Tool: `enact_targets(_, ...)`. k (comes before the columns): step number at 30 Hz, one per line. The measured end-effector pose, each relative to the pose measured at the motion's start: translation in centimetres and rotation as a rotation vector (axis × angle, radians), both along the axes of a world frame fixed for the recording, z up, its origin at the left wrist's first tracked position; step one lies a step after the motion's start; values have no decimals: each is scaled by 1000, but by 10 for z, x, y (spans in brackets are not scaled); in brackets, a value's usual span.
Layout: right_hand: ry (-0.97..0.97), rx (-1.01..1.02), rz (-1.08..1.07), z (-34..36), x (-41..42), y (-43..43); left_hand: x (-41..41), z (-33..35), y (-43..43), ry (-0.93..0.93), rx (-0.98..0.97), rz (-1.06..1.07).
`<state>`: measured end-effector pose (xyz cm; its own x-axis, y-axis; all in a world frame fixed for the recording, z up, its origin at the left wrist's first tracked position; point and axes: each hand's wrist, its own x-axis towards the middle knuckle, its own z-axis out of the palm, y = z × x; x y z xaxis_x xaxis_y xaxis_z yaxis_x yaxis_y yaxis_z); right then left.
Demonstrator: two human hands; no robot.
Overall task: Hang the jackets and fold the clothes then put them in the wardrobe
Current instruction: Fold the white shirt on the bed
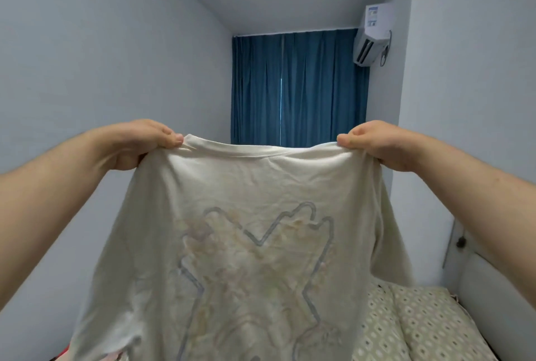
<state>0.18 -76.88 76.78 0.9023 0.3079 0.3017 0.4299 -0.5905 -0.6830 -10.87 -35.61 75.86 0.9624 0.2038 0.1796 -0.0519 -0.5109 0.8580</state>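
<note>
Between raised hands | T-shirt (255, 215) hangs | left hand (139, 144), right hand (377, 144) pinch its shoulders

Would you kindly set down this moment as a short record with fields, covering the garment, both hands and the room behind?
garment: cream T-shirt with a faded grey-outlined print, held up spread out, hanging freely
left hand: pinches the shirt's top edge at one end
right hand: pinches the top edge at the other end
fold state: not yet folded
behind: closed blue curtain; white wall-mounted air conditioner
lower right: bed with a beige patterned cover
</note>
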Motion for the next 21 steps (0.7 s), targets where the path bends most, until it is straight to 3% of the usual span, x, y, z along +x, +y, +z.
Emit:
enact_targets(8,21,157,136,-8,-5,13,3,-1,-17,-193,49,123)
enact_targets(12,-102,89,45,-6,-7,15,-1,8,-18,-303,142,153)
enact_targets(17,-1,28,39,0,-16,11,-16,16,-18,-235,271,59)
enact_targets(21,-65,-118,-7,-1,-22,17,-20,14,-24,-234,344,71)
